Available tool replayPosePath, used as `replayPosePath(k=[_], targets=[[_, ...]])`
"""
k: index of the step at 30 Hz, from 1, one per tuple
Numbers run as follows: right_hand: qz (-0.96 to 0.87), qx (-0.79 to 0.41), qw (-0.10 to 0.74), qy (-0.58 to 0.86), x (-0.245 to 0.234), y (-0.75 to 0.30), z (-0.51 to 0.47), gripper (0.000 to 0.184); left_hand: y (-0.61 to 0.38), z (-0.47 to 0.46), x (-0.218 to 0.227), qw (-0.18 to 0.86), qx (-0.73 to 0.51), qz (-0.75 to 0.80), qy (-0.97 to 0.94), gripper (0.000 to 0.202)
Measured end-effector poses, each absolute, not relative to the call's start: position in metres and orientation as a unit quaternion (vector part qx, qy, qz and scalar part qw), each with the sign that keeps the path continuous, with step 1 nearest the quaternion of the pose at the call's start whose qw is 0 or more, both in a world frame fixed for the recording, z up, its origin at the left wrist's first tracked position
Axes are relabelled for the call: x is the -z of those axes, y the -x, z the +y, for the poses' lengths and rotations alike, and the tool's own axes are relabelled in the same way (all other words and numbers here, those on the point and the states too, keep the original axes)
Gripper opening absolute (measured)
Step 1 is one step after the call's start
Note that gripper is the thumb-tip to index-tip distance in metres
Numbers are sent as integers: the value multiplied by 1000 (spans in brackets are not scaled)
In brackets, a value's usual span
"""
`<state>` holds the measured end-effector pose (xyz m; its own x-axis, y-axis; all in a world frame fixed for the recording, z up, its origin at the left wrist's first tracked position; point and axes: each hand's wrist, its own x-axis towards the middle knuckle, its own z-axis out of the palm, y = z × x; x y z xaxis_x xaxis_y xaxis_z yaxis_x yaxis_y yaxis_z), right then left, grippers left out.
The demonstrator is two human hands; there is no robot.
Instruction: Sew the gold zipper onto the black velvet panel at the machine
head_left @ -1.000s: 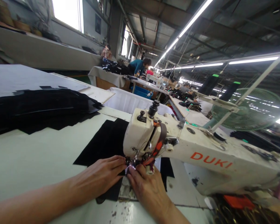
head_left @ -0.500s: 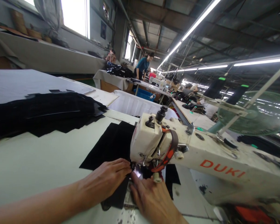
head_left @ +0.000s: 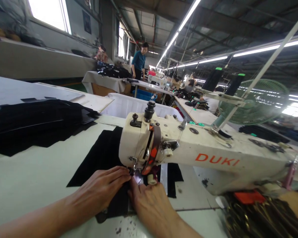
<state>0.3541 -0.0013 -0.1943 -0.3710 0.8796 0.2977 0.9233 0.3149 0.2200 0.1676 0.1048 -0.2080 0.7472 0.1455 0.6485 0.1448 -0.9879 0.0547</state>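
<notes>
A white sewing machine (head_left: 161,138) with orange lettering stands over black fabric (head_left: 95,160) spread on the pale table. My left hand (head_left: 108,181) lies on this fabric left of the needle area, its fingers pressed together and fingertips pinching at the cloth beside the presser foot. Close on the other side, my right hand (head_left: 151,200) has its fingers curled at the cloth edge, just below the lit needle area. The machine head and my fingers hide the exact grip and the seam. More black fabric (head_left: 172,177) shows beyond the machine arm.
A stack of black fabric pieces (head_left: 39,120) lies at left. Behind the machine is a white bin (head_left: 129,105). Thread cones (head_left: 212,79) and a green fan (head_left: 253,102) stand at right, above dark bundled pieces (head_left: 258,218). A person in teal (head_left: 138,61) stands farther back.
My view has turned right, so the machine and both hands appear farther left. Both hands stay at the needle area. The person in teal now stands more upright.
</notes>
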Motion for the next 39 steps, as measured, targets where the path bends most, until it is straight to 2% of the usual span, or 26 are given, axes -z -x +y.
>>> replayPosePath(k=[6, 12, 21, 39], targets=[[-824, 150, 87, 539, 192, -363, -5, 36, -164, 108, 201, 49, -285, 95, -953, 33], [-785, 195, 163, 565, 195, -371, -4, 18, -160, 105, 195, 33, -222, 112, -968, 40], [-789, 225, 118, 560, 198, -371, 0, 29, -158, 99, 212, 6, -183, 98, -978, 60], [-788, 211, 156, 557, 200, -371, 3, 23, -163, 105, 210, 84, -236, 71, -965, 45]])
